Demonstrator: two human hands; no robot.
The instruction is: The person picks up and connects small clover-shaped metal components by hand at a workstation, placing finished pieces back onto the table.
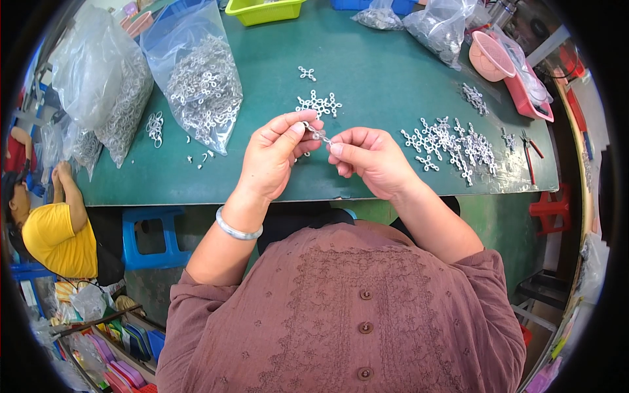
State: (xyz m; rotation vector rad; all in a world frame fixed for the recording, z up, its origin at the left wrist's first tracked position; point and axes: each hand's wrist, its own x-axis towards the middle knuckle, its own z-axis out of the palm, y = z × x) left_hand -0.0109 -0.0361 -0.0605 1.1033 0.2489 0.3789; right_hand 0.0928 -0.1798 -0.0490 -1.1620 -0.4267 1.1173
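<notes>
Between my two hands, above the near part of the green table (262, 171), is a small silver metal piece with ringed ends (317, 133). My left hand (280, 147) pinches one end between thumb and forefinger. The other end sits in the pinch of my right hand (367, 157). Just beyond my fingers lies a small cluster of similar cross-shaped metal pieces (321, 102), partly hidden by my left hand. A single cross-shaped piece (306, 73) lies farther back. To the right of my right hand spreads a larger pile of these pieces (452, 145).
Clear plastic bags (203, 85) of metal parts stand at the left, near loose rings (154, 130). Pliers with red handles (529, 157) lie at the right edge, below a pink basket (491, 56). A yellow-green tray (263, 10) is at the back. Someone in yellow (60, 236) sits at left.
</notes>
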